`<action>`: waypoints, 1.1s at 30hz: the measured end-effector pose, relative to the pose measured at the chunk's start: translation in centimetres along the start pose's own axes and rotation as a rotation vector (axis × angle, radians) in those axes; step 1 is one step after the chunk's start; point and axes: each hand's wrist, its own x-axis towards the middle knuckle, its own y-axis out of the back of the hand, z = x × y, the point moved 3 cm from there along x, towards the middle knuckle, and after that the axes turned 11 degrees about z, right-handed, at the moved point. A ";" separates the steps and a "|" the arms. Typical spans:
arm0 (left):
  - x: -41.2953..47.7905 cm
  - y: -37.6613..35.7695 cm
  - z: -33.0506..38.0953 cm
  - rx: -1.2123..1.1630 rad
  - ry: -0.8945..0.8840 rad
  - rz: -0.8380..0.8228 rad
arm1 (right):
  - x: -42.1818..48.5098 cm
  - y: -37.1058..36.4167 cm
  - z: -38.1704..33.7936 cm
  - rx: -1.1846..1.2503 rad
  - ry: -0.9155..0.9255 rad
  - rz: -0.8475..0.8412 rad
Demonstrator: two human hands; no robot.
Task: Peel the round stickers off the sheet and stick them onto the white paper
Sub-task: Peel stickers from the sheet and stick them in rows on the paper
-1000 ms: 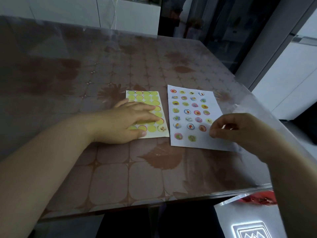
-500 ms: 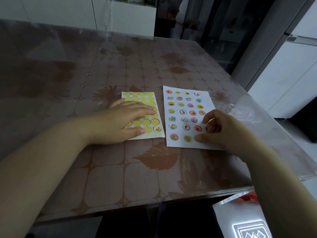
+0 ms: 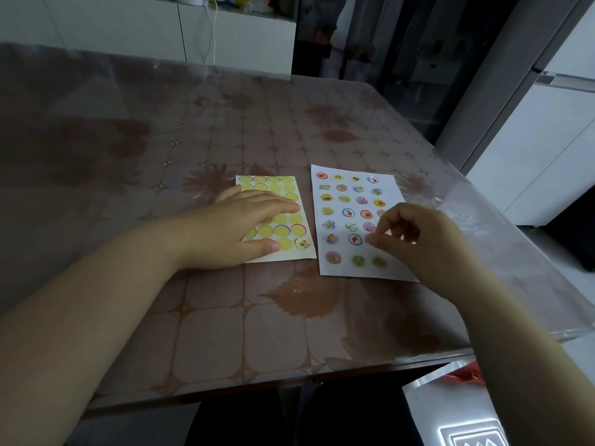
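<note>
- The left hand [image 3: 238, 226] lies flat, palm down, on the sticker sheet [image 3: 289, 255]. Its fingers are straight and point to 3 o'clock, the thumb is spread along the sheet's 6 o'clock edge, and it grips nothing.
- The right hand [image 3: 415, 239] is over the 3 o'clock side of the white paper [image 3: 344, 249]. Its fingers are curled in and the thumb tip is just beside the forefinger tip; no sticker shows between them.
- There is one sticker sheet, at 9 o'clock of the paper and just beside it without touching. One picture sticker [image 3: 303, 243] is left on it, at its 5 o'clock corner. The other circles that show are bare yellow, in four columns, and the left hand hides the middle rows.
- There is one white paper, carrying round stickers [image 3: 347, 213] in seven rows. Twenty-four can be counted: four in each of the top four rows, then three, two and three. The right hand covers the row ends at 3 o'clock.
- Both sheets lie flat on the desk [image 3: 257, 333], under whose clear cover is a brown leaf pattern.
- At 12 o'clock beyond the desk stands a white cabinet [image 3: 244, 37] with one white cable [image 3: 213, 33] hanging down its front.
</note>
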 end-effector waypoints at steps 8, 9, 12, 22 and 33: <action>0.3 -1.1 0.5 -0.006 0.058 -0.004 | 1.1 -5.3 -5.1 -0.126 0.245 -0.246; 0.4 -1.2 0.5 0.000 0.065 -0.007 | 1.2 -5.8 -4.9 -0.132 0.249 -0.268; 0.6 -1.5 0.5 0.044 0.088 -0.035 | 1.2 -6.0 -4.5 -0.046 0.193 -0.281; 1.0 -1.6 0.6 0.091 0.071 -0.071 | 1.3 -4.9 -3.7 0.151 0.059 -0.254; 0.7 -1.8 0.4 0.086 0.070 -0.115 | 1.7 -1.8 -2.9 0.205 0.060 -0.111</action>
